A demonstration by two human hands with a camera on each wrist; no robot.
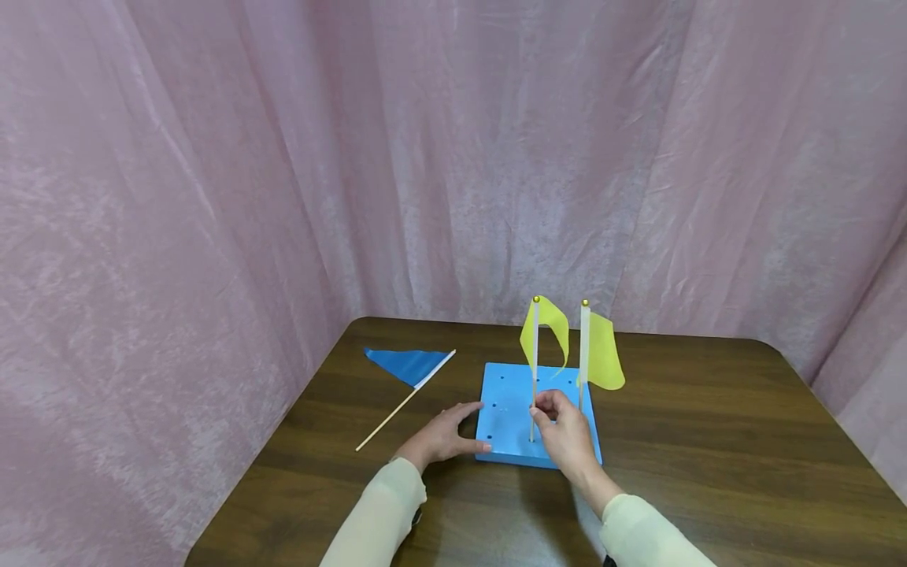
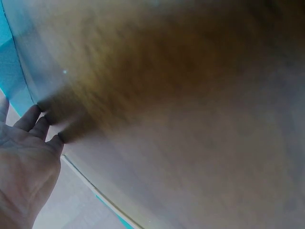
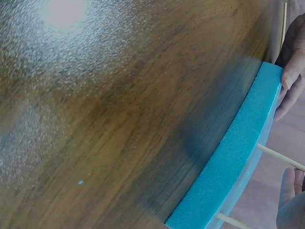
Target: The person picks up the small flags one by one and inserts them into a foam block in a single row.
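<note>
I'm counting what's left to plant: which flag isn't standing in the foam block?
The blue flag, lying flat on the table left of the block; both yellow flags stand upright.

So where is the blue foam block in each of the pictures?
Head: the blue foam block lies on the table, middle of the picture, between the two hands.
Left wrist: only a blue sliver at the far left edge, above the fingers.
Right wrist: its thick edge curves up the right side.
Shared landmark: the left hand touching the block's side, seen in all three views.

Wooden table (image 1: 708, 441); on it blue foam block (image 1: 506, 425); blue flag (image 1: 407, 366)
</note>
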